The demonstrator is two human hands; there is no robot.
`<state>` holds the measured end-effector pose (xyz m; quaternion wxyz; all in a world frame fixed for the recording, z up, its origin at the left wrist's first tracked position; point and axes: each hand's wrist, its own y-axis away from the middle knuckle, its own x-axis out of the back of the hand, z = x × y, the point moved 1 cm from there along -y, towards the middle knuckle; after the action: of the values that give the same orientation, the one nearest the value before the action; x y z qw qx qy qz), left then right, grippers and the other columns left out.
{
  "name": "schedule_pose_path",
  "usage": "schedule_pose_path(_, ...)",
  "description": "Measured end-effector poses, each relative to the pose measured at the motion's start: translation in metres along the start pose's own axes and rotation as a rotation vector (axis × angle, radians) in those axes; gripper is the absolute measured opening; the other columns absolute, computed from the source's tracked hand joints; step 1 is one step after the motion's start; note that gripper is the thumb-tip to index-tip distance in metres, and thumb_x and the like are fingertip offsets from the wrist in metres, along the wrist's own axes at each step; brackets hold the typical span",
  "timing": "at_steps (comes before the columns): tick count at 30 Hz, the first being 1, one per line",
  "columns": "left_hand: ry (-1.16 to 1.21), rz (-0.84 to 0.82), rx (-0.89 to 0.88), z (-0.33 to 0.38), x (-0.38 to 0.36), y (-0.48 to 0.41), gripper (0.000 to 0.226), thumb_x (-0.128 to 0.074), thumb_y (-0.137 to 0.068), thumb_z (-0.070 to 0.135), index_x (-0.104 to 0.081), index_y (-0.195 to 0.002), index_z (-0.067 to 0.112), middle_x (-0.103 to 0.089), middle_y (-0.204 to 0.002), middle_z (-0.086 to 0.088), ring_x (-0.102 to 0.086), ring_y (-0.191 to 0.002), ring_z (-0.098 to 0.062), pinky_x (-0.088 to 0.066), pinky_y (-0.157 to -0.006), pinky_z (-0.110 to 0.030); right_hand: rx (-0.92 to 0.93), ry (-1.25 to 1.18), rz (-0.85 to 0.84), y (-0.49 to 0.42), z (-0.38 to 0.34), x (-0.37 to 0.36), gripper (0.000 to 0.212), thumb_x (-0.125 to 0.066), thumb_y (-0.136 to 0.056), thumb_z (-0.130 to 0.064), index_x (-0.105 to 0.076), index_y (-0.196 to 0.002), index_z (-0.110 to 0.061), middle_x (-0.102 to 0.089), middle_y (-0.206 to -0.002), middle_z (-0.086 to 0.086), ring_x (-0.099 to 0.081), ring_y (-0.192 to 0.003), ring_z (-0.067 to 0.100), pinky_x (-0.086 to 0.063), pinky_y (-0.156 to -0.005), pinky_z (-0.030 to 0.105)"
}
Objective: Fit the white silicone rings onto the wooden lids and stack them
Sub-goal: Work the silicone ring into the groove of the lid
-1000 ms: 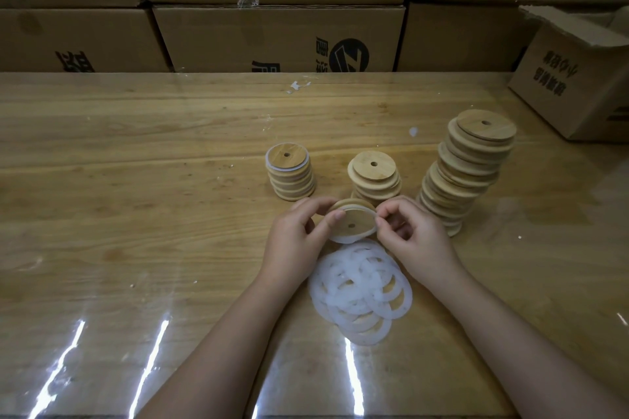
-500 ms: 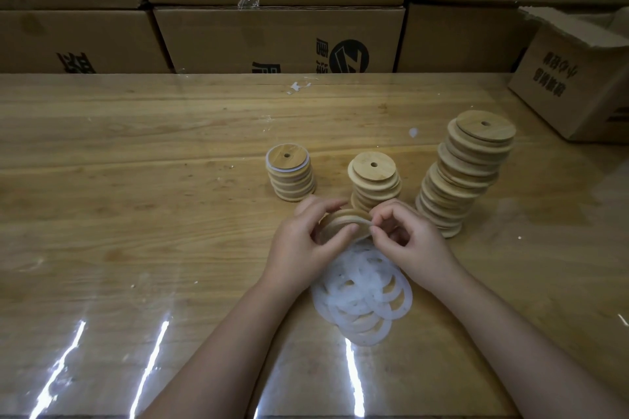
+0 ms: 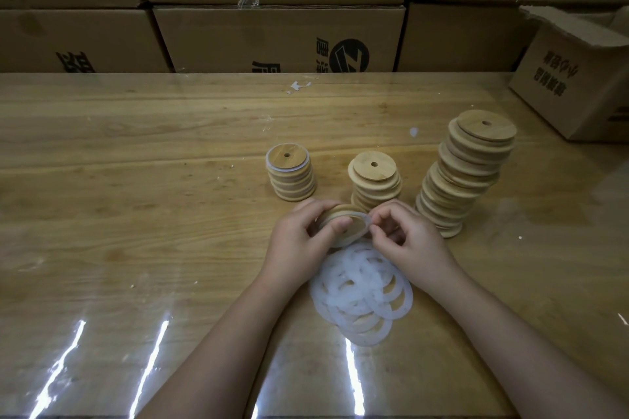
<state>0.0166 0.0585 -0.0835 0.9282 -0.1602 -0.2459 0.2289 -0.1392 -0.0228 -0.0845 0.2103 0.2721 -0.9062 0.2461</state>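
- The left hand [image 3: 299, 240] grips a tilted wooden lid [image 3: 352, 233], thumb across its face.
- The right hand [image 3: 410, 240] pinches a white ring [image 3: 365, 218] at the lid's right edge.
- Loose rings [image 3: 360, 296] lie just below both hands; three lid stacks [image 3: 374, 180] stand beyond them.

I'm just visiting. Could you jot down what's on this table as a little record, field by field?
Left hand: holds a wooden lid, tilted
Right hand: pinches white ring at the lid's rim
Loose rings: pile on table, between the wrists
Left stack: short, white ring round top lid
Middle stack: short, no ring showing
Right stack: tallest, leaning unevenly
Background: cardboard boxes
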Motion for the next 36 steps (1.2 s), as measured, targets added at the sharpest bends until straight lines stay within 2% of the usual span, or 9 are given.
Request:
schedule_pose_path(8,0.005,-0.012,0.008,-0.003,0.0,-0.002,0.016,-0.07,-0.081,0.021,-0.071,-0.096,0.016,-0.064,-0.083,0.012,-0.054,-0.074,0.006,-0.036,-0.066,-0.009,-0.002,0.056,0.019,0.0,0.0,0.0,0.011,-0.062,-0.08,0.001,-0.06,-0.08,-0.01,-0.057,-0.084,-0.007,-0.054,-0.071,0.009,-0.041,-0.059,0.014)
schedule_pose_path(15,0.02,-0.008,0.005,-0.005,-0.001,-0.002,0.018,-0.067,-0.08,0.028,-0.071,-0.095,0.019,-0.065,-0.084,0.01,-0.056,-0.076,0.002,-0.039,-0.066,-0.012,0.049,0.123,-0.003,0.001,0.004,0.0,0.01,-0.062,-0.08,-0.001,-0.058,-0.082,-0.01,-0.056,-0.085,-0.008,-0.056,-0.068,0.014,-0.046,-0.059,0.026)
schedule_pose_path(19,0.063,-0.023,0.025,-0.003,0.001,-0.001,0.014,-0.07,-0.081,0.022,-0.067,-0.093,0.03,-0.064,-0.085,0.013,-0.055,-0.076,0.006,-0.037,-0.067,-0.009,0.033,0.064,-0.027,0.001,0.006,0.0,0.012,-0.061,-0.082,-0.002,-0.058,-0.081,-0.014,-0.057,-0.085,-0.005,-0.055,-0.07,0.013,-0.044,-0.06,0.02)
schedule_pose_path(21,0.105,-0.019,0.05,-0.002,0.002,0.0,0.017,-0.068,-0.082,0.024,-0.064,-0.092,0.036,-0.065,-0.086,0.014,-0.054,-0.075,0.004,-0.041,-0.067,-0.014,0.036,0.058,-0.046,0.002,0.005,-0.001,0.013,-0.062,-0.083,-0.005,-0.058,-0.08,-0.017,-0.058,-0.085,-0.008,-0.056,-0.073,0.01,-0.044,-0.061,0.017)
schedule_pose_path(23,0.127,-0.027,0.076,0.0,0.002,0.0,0.016,-0.065,-0.08,0.029,-0.061,-0.092,0.038,-0.064,-0.082,0.016,-0.052,-0.069,-0.001,-0.043,-0.064,-0.021,0.039,0.059,-0.038,0.002,0.004,-0.001,0.015,-0.063,-0.083,-0.005,-0.058,-0.08,-0.019,-0.057,-0.085,-0.009,-0.056,-0.073,0.008,-0.043,-0.061,0.015)
schedule_pose_path(28,0.09,-0.074,0.116,-0.002,-0.001,0.002,0.016,-0.07,-0.082,0.026,-0.057,-0.085,0.034,-0.053,-0.06,0.022,-0.039,-0.052,-0.001,-0.033,-0.052,-0.014,0.064,0.022,0.036,0.001,-0.001,0.003,0.009,-0.063,-0.082,0.001,-0.061,-0.08,-0.008,-0.059,-0.086,-0.003,-0.055,-0.073,0.011,-0.043,-0.06,0.015)
schedule_pose_path(32,0.031,-0.086,0.044,0.0,0.0,0.002,0.02,-0.072,-0.081,0.025,-0.059,-0.09,0.038,-0.06,-0.076,0.02,-0.047,-0.061,0.002,-0.035,-0.059,-0.014,0.095,0.016,0.048,0.002,-0.005,0.003,0.009,-0.063,-0.08,0.004,-0.061,-0.08,-0.004,-0.059,-0.086,0.001,-0.056,-0.073,0.013,-0.046,-0.06,0.019)
schedule_pose_path(36,0.022,-0.073,0.041,0.0,0.001,0.001,0.015,-0.069,-0.082,0.026,-0.063,-0.092,0.034,-0.063,-0.079,0.017,-0.047,-0.06,0.001,-0.035,-0.058,-0.012,0.092,0.052,0.08,0.002,-0.005,0.003,0.008,-0.064,-0.08,0.001,-0.06,-0.079,-0.005,-0.058,-0.085,-0.001,-0.055,-0.07,0.013,-0.045,-0.059,0.018)
